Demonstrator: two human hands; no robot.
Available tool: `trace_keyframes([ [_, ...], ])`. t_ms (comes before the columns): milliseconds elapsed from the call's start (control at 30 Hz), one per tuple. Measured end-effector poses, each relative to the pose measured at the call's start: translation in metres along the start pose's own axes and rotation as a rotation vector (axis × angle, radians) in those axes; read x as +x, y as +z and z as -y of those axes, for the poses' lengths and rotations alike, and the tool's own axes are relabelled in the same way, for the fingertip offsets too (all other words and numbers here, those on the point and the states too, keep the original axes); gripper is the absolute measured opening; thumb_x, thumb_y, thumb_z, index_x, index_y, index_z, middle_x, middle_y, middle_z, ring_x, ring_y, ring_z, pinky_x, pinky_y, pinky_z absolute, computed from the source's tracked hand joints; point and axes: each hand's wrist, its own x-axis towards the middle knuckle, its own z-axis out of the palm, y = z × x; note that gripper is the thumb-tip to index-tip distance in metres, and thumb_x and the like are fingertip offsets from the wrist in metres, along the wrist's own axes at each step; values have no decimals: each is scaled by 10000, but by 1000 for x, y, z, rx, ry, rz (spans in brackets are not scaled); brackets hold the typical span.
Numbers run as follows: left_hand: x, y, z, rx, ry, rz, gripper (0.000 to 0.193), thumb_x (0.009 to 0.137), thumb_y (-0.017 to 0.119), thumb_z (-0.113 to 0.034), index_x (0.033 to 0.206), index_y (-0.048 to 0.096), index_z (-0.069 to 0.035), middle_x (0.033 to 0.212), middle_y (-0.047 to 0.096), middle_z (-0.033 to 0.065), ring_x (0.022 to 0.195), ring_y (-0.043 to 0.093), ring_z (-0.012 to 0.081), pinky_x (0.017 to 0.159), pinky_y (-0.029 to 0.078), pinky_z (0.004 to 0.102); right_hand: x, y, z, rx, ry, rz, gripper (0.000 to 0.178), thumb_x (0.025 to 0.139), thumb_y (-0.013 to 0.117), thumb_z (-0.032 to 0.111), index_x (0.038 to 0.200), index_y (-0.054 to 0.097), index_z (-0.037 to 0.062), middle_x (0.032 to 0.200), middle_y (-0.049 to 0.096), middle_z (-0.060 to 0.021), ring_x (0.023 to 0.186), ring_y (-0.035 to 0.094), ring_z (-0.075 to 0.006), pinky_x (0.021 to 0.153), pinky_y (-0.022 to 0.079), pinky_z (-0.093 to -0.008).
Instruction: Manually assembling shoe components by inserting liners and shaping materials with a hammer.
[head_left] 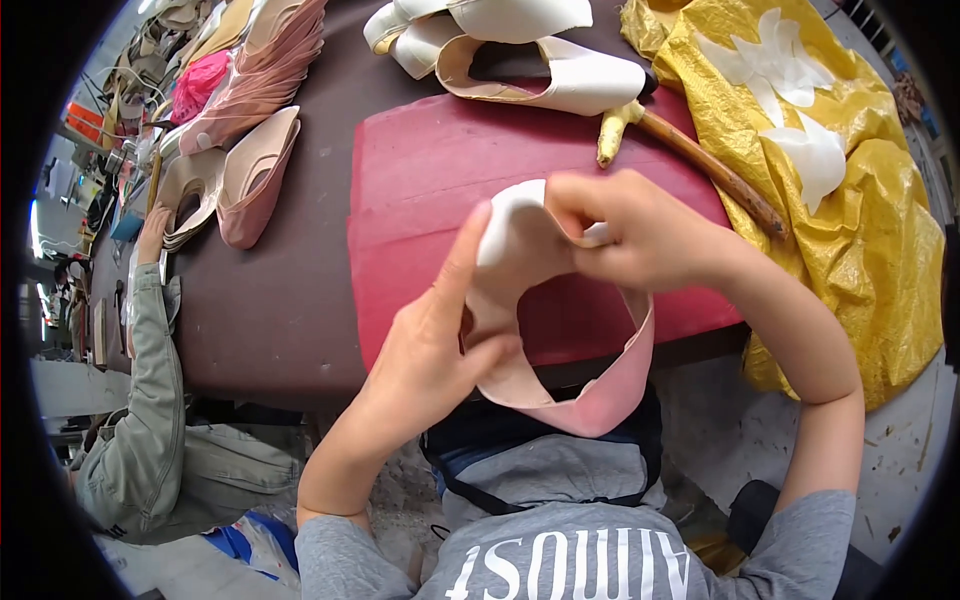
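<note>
A pink shoe upper (610,395) with a beige lining hangs over the near edge of the red mat (420,200), its opening facing up. My left hand (425,350) grips its left side, thumb against the lining and index finger stretched along the outer edge. At the far end a white stiffener piece (505,222) shows along the rim. My right hand (640,230) is closed in a pinch on that rim, with a bit of white between thumb and fingers. A hammer (715,175) with a wooden handle and yellow-wrapped head lies beyond my right hand.
White shoe uppers (590,78) lie at the back. White cut pieces (805,155) rest on a yellow sack (870,290) at the right. Pink uppers (262,175) are stacked at the left, where another person's hand (152,235) touches one on the brown table (270,310).
</note>
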Motion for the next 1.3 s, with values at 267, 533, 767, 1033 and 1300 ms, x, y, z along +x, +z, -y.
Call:
trace_keyframes([
  [267, -8, 2, 6, 31, -79, -6, 961, 751, 672, 87, 1551, 201, -164, 846, 637, 114, 667, 572, 171, 599, 472, 290, 15, 7, -3, -54, 63, 98, 203, 745, 683, -5, 842, 516, 60, 742, 577, -38, 639, 497, -182, 604, 426, -325],
  [533, -8, 0, 18, -3, -61, -36, 951, 733, 672, 117, 1540, 228, -120, 1055, 649, 166, 748, 601, 199, 661, 494, 300, 35, 9, 11, -253, -265, 143, 195, 732, 706, 16, 851, 561, 70, 738, 572, -26, 624, 487, -183, 607, 424, -316],
  [767, -19, -6, 27, -54, 32, 61, 915, 746, 659, 120, 1532, 239, -87, 1206, 609, 195, 859, 613, 233, 752, 499, 314, 44, 18, -8, -103, 50, 281, 201, 709, 739, 30, 818, 574, 64, 718, 572, -27, 632, 512, -201, 605, 430, -317],
  [1033, -28, -2, 31, -80, 15, 27, 936, 754, 657, 104, 1541, 186, -78, 1216, 605, 175, 945, 597, 249, 821, 480, 345, 58, 20, 17, -315, 61, 423, 194, 704, 751, 41, 779, 575, 70, 670, 566, -28, 638, 539, -215, 606, 445, -319],
  [1300, -23, -6, 30, 165, 177, -25, 922, 726, 688, 74, 1515, 235, -74, 1189, 628, 152, 992, 595, 268, 890, 446, 364, 50, 38, 7, -287, -160, 300, 189, 696, 758, 45, 742, 576, 69, 673, 585, -34, 608, 541, -237, 599, 457, -344],
])
